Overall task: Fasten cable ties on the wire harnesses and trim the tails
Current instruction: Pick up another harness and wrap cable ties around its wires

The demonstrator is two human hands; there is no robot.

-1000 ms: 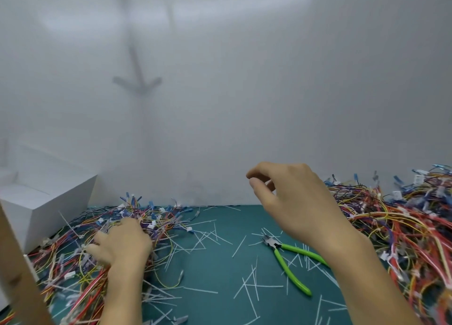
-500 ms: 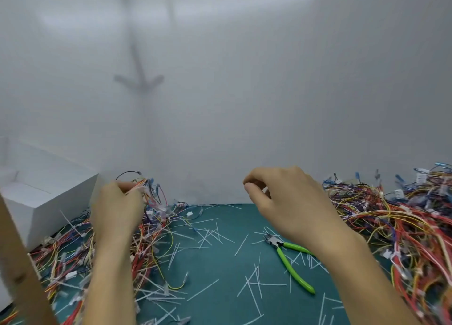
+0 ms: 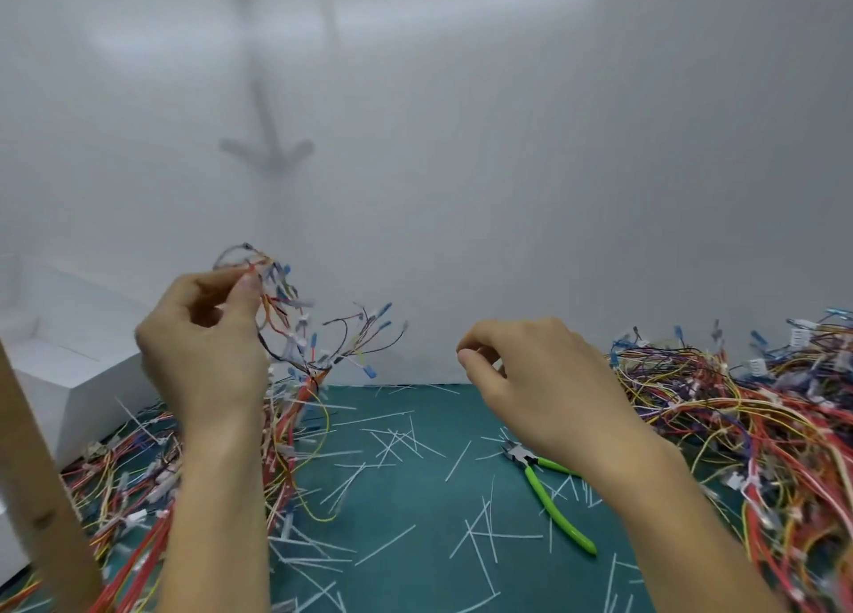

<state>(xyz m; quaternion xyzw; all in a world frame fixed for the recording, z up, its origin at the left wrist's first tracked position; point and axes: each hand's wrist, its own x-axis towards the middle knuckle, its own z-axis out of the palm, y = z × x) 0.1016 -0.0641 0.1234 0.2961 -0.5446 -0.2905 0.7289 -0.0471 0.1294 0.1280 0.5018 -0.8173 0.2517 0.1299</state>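
Green-handled cutters (image 3: 549,497), teal mat (image 3: 415,497)

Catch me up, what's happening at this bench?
A person is working through wire harnesses. The left hand pinches one harness and holds it up above the left pile. The right hand hovers mid-bench with fingers curled; whether it holds a tie is unclear. Green-handled cutters lie untouched on the green mat among trimmed tails. A larger pile sits on the right.

harness (image 3: 302,324) blurred, right wire pile (image 3: 761,428) cropped
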